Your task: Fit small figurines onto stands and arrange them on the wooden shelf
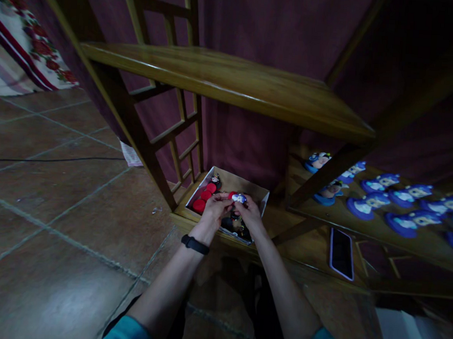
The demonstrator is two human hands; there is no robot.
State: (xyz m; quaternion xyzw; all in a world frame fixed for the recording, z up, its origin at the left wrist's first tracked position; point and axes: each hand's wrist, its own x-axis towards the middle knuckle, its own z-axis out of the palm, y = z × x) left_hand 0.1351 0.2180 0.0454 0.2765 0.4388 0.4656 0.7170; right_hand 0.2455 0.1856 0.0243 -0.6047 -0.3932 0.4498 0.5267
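Between the fingertips of both hands is a small blue and white figurine (239, 198), held over a shallow cardboard box (244, 181). My left hand (218, 207) pinches it from the left, and my right hand (250, 211) grips it from the right. Inside the box lie several red round pieces (199, 205) on the left. A dark figurine (215, 180) sits in the far left corner, and more dark pieces (236, 225) lie near the front, partly hidden by my hands.
A wooden shelf board (216, 79) juts out above the box. To the right, several blue and white figurines (368, 204) stand on a raised shelf. A phone (341, 253) lies on the lower board. Lattice (175, 130) borders the left; tiled floor (74, 206) lies beyond.
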